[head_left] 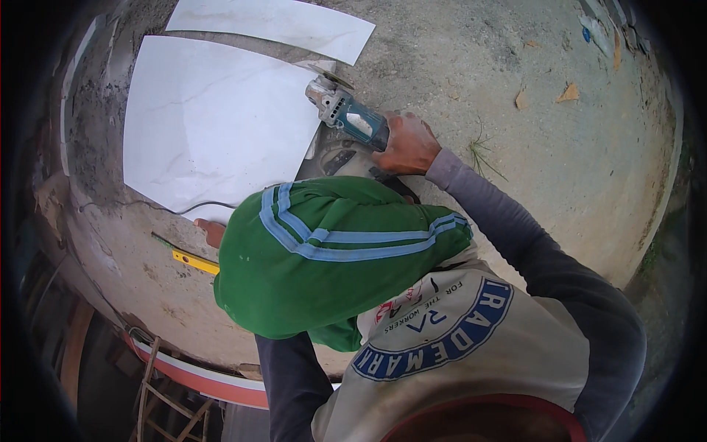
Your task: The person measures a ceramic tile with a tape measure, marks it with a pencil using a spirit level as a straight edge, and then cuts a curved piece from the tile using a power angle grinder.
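My right hand (409, 144), its fingers wrapped round the rear of a blue-green angle grinder (357, 121), is dusty and comes from a dark grey sleeve. The grinder's thin disc (331, 76) is at the right edge of a large white tile (213, 118) lying on the ground. Most of my left hand (213, 233) hides behind the green cloth (331, 258) over my bent leg; a finger shows at the tile's lower edge, and its grip cannot be made out. Close below the grinder is a foot in dark footwear (339, 158).
Beyond the tile lies a narrower white piece (272, 26). A yellow spirit level (195, 259) is beside my left hand, and a dark cable (177, 212) crosses the tile's lower corner. Dry leaves (567, 93) and a grass tuft (480, 152) are at right; a wooden ladder (151, 383) stands lower left.
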A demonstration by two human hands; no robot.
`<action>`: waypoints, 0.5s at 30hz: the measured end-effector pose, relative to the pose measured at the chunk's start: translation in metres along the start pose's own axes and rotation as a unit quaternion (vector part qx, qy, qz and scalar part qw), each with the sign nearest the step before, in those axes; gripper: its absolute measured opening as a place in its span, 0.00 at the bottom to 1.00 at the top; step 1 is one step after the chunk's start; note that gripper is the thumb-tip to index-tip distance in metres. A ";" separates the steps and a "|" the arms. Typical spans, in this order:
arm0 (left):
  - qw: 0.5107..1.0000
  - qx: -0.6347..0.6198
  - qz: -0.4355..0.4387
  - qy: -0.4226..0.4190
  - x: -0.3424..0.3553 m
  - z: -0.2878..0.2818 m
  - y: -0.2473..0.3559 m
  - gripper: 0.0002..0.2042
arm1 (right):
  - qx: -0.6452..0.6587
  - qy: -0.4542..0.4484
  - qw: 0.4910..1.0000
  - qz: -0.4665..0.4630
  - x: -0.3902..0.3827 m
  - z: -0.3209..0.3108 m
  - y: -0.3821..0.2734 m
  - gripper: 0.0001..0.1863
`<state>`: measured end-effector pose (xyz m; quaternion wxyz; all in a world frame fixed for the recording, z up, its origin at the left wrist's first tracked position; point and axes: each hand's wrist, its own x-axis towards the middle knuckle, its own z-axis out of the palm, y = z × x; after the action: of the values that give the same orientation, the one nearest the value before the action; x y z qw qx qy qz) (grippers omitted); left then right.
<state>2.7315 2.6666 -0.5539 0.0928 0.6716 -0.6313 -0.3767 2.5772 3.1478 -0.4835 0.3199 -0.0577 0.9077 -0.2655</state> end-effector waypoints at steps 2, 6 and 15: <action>1.000 -0.004 -0.004 -0.002 0.000 -0.002 -0.002 0.54 | 0.016 0.009 1.000 0.010 -0.009 -0.003 0.004 0.35; 1.000 -0.017 -0.016 -0.013 0.001 -0.006 -0.004 0.54 | 0.065 0.073 0.995 -0.007 -0.027 -0.013 0.023 0.34; 0.997 -0.033 -0.038 -0.052 -0.002 -0.026 -0.015 0.54 | 0.165 0.123 0.973 0.105 -0.056 -0.026 0.064 0.34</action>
<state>2.7600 2.6616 -0.5441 0.0675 0.6713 -0.5967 -0.4344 2.6097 3.2293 -0.4683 0.2367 0.1245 0.8848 -0.3816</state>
